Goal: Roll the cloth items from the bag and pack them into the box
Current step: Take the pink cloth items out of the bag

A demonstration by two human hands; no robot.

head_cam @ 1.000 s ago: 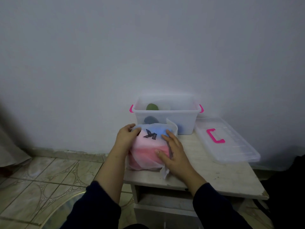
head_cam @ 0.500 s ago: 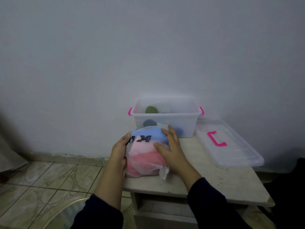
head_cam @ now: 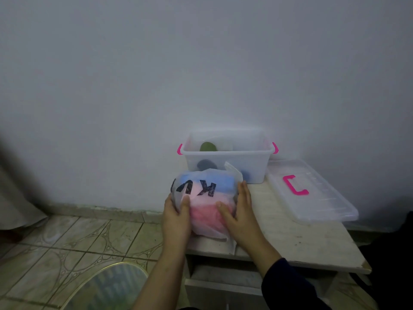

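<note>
The fingers of the left hand point(head_cam: 176, 217) are curled on the left side of the translucent white plastic bag with black letters point(head_cam: 206, 202), thumb in front, gripping it. The fingers of the right hand point(head_cam: 240, 211) lie straight and flat against the bag's right side. Blue and pink cloth shows through the bag. The bag stands at the table point(head_cam: 312, 240) front-left edge, just before the clear plastic box with pink handles point(head_cam: 228, 159), which holds green and dark rolls. Right of the bag the table is bare up to the clear lid point(head_cam: 312, 193).
</note>
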